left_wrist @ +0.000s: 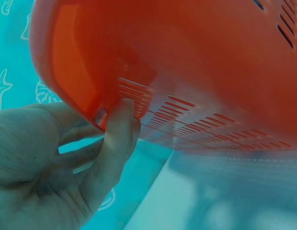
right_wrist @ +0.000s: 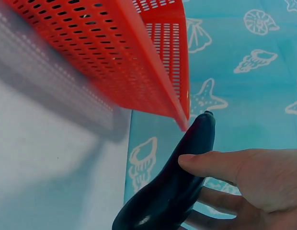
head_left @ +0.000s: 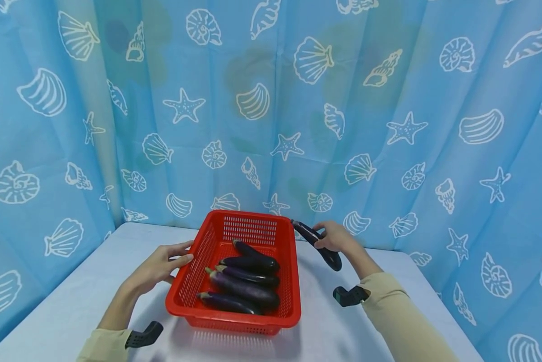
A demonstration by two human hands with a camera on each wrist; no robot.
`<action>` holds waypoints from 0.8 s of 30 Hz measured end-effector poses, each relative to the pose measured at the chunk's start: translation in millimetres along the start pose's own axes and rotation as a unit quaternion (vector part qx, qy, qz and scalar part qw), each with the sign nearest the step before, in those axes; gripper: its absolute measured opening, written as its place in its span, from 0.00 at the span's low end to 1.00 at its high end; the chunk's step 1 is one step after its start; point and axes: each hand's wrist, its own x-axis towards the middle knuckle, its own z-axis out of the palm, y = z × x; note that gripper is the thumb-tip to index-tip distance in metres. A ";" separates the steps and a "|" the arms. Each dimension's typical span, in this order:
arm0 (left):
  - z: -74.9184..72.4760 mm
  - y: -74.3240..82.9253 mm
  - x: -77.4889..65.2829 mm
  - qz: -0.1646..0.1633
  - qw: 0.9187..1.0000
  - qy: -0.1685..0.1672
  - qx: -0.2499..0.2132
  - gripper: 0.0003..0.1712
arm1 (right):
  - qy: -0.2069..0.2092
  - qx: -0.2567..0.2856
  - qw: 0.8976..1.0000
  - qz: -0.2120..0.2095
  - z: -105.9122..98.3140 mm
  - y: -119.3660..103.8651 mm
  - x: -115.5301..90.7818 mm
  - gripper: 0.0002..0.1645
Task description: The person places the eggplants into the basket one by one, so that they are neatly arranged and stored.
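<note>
A red plastic basket [head_left: 235, 316] with slotted walls stands in the middle, several dark purple eggplants [head_left: 248, 289] lying side by side in it. My left hand [head_left: 160, 264] holds the basket's left rim, the thumb [left_wrist: 120, 120] against the outer wall below it and the fingers partly hidden by the rim. To the right of the basket, my right hand [head_left: 334, 237] grips one eggplant [head_left: 331, 259] around its middle. This eggplant slants, its stem end close to the basket's back right corner. In the right wrist view the thumb [right_wrist: 206, 163] lies across the eggplant.
A white tabletop [head_left: 330, 322] lies under the basket. Behind it and at both sides hangs a blue curtain [head_left: 275, 125] with white shell and starfish prints. Black wrist devices [head_left: 144, 336] sit at both sleeve cuffs.
</note>
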 end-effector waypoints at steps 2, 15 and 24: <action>-0.5 -0.1 0.0 0.002 1.000 0.001 -0.001 0.38 | 0.000 0.002 1.000 -0.010 -0.2 -4.3 0.7 0.29; -3.9 -1.0 0.5 0.007 1.000 -0.010 -0.011 0.39 | 0.003 -0.024 0.998 -0.054 6.1 -35.2 9.6 0.28; -2.3 -1.5 0.9 0.002 1.000 -0.010 -0.013 0.40 | -0.004 -0.017 0.998 -0.066 12.1 -47.5 9.4 0.27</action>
